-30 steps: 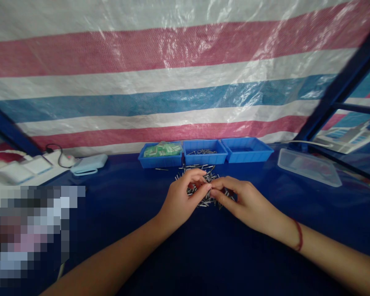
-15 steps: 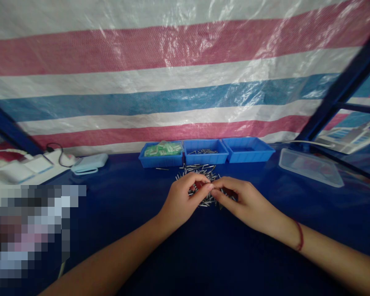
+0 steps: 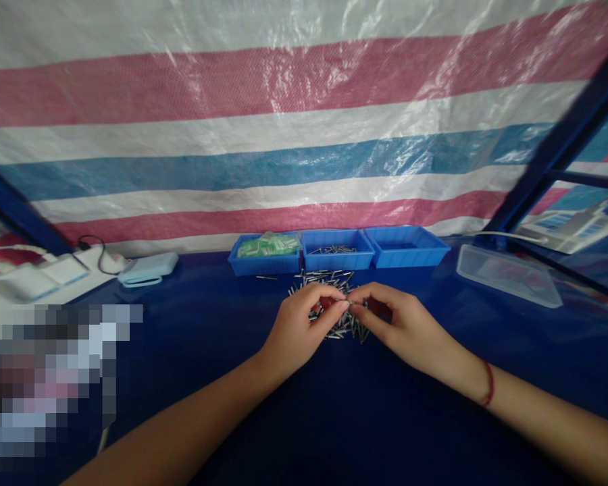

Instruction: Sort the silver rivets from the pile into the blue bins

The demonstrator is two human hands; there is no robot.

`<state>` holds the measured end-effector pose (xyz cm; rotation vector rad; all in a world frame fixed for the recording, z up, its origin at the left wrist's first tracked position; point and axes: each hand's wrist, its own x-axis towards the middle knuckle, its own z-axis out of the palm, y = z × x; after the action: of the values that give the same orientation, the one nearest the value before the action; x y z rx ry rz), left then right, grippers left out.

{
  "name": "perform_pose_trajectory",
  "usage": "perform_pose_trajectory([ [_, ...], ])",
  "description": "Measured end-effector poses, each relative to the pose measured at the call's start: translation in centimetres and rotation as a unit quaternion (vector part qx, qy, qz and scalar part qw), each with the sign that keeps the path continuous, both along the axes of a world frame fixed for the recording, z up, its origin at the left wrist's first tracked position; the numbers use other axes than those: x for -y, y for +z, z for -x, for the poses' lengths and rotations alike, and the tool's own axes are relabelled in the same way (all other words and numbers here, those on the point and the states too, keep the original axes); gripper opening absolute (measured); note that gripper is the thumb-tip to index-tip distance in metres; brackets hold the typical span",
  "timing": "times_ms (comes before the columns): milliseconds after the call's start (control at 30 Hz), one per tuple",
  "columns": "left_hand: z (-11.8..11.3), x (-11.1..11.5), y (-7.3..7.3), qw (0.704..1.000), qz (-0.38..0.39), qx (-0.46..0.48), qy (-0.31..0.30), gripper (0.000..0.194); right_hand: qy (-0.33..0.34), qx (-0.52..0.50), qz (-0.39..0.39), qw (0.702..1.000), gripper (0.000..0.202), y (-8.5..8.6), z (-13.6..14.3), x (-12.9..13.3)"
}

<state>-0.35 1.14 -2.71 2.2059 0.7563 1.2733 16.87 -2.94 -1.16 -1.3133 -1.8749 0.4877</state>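
Observation:
My left hand (image 3: pixel 304 317) and my right hand (image 3: pixel 398 320) meet fingertip to fingertip over a pile of thin metal pins (image 3: pixel 342 329). Both are closed in a pinch, thumb against fingers. A small metal pin (image 3: pixel 345 302) shows faintly where the fingertips come together; most of it is covered. Behind the left fingers there is a reddish patch that I cannot make out. The pins lie loose on the dark blue table (image 3: pixel 304 418), partly hidden by both hands.
Behind the pile stand three blue bins: one with green-and-white packets (image 3: pixel 268 246), a middle bin (image 3: pixel 337 261) with some pins, and a right bin (image 3: pixel 410 256). A clear plastic lid (image 3: pixel 509 277) lies right. A light blue case (image 3: pixel 146 268) and power strip (image 3: pixel 65 270) sit left.
My right hand's fingers have shifted slightly and its thumb has drawn up nearer the left fingertips. The left hand is nearly still, and both remain pinched together.

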Motion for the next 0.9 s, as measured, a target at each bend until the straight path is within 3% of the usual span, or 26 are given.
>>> perform_pose_trajectory([
  [167, 0.0, 0.0, 0.0, 1.0, -0.003, -0.004, 0.014, 0.005, -0.056, -0.031, -0.072, 0.995, 0.009, 0.4, -0.2, 0.2],
  [267, 0.0, 0.0, 0.1, 1.0, -0.005, -0.007, 0.012, 0.004, -0.051, -0.018, -0.123, 0.991, 0.007, 0.8, -0.2, 0.4],
  [467, 0.1, 0.1, 0.1, 1.0, -0.007, -0.024, -0.003, 0.006, 0.012, 0.108, -0.229, 0.967, 0.006, 1.6, -0.1, 1.2],
  [567, 0.0, 0.0, -0.3, 1.0, -0.015, -0.024, 0.003, 0.012, -0.002, 0.161, -0.263, 0.951, 0.006, 2.2, -1.0, 0.7],
  [633, 0.0, 0.0, -0.5, 0.999, -0.023, -0.018, 0.019, 0.03, -0.052, 0.18, -0.286, 0.94, 0.007, 2.6, -2.5, -0.5],
  [700, -0.1, 0.0, -0.6, 0.999, -0.036, -0.026, 0.03, 0.04, -0.144, 0.179, -0.3, 0.926, 0.012, 2.5, -4.9, -2.3],
  [800, -0.1, 0.1, -0.4, 0.996, -0.058, -0.065, 0.025, 0.036, -0.266, 0.191, -0.287, 0.9, 0.021, 1.6, -8.8, -5.1],
  [900, -0.1, 0.3, -0.1, 0.991, -0.073, -0.106, 0.03, 0.024, -0.306, 0.261, -0.23, 0.886, 0.028, 0.3, -11.0, -6.6],
])
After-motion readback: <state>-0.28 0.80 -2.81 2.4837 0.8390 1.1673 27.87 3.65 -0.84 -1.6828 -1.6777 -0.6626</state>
